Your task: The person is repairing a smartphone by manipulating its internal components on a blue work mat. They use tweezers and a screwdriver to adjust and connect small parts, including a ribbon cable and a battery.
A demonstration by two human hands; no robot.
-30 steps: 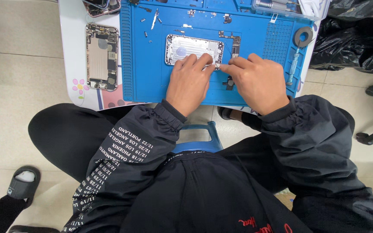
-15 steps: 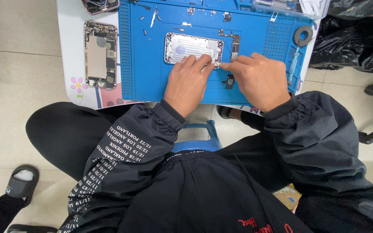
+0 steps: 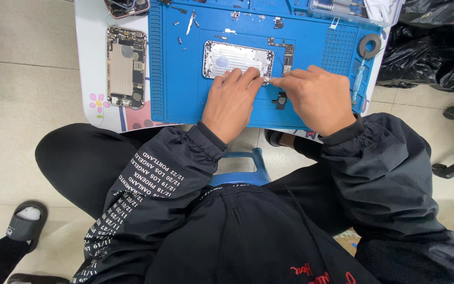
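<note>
The person sits on a blue stool (image 3: 243,171) bent over a small white tabletop (image 3: 88,63), both hands out on a blue work mat (image 3: 177,94) that covers most of it. In the middle of the mat lies a silver phone shell (image 3: 235,58), flat, long side across, its bare metal inside facing up.

The left hand (image 3: 232,102) rests palm down on the mat with its fingers stretched forward, the fingertips (image 3: 248,78) pressing on the near edge of the shell towards its right corner. It is loosely flat rather than curled, and pins the shell more than grips it.

The right hand (image 3: 316,97) lies just beside it, fingers drawn together into a pinch that points left at that same corner. Something thin seems to be nipped between thumb and forefinger, but it is too small to make out. The two hands almost touch at the fingertips.

Just below the right hand's fingers a small dark part (image 3: 281,100) sits on the mat. A narrow circuit board (image 3: 288,57) lies just right of the shell, and loose screws (image 3: 179,32) are scattered towards the mat's far left. A dark roll of tape (image 3: 369,46) sits at the mat's right edge. Off the mat to the left, a second opened phone (image 3: 126,67) lies on the bare tabletop, its insides showing.
</note>
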